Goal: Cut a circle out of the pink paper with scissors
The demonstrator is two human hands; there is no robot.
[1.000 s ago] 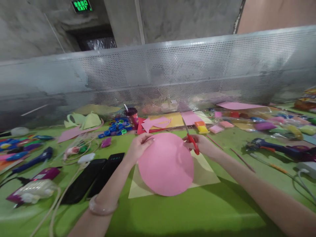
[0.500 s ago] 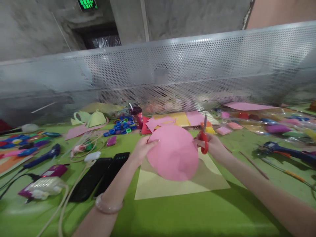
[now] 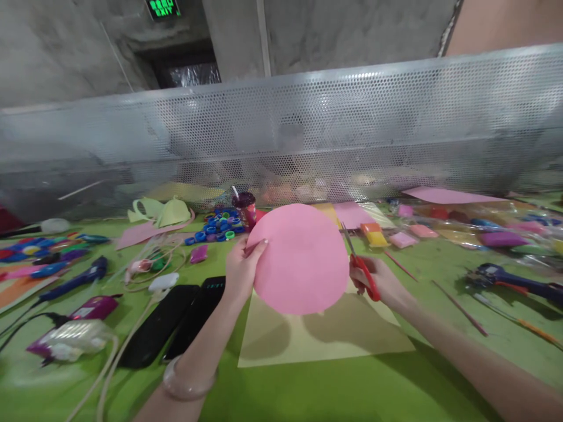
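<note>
My left hand [image 3: 241, 271] pinches the left edge of a pink paper circle [image 3: 300, 258] and holds it upright above the green table [image 3: 308, 387]. My right hand [image 3: 382, 281] grips red-handled scissors [image 3: 360, 266] just to the right of the circle, blades pointing up and away; they do not touch the paper. Below the circle a pale yellow sheet [image 3: 325, 340] lies flat on the table, with the circle's shadow on it.
Two black flat devices [image 3: 176, 319] lie left of the yellow sheet. Glue guns [image 3: 70, 281], cables and coloured bits crowd the left side. Blue rings [image 3: 215, 228], a dark cup [image 3: 246, 208] and paper scraps sit behind. Clay packets [image 3: 484, 231] and thin sticks [image 3: 460, 308] lie at right. A perforated metal screen [image 3: 352, 129] stands behind.
The pink circle was lifted from the table and tilted upright toward me. My right hand with the scissors came off the circle's edge and moved down to the right.
</note>
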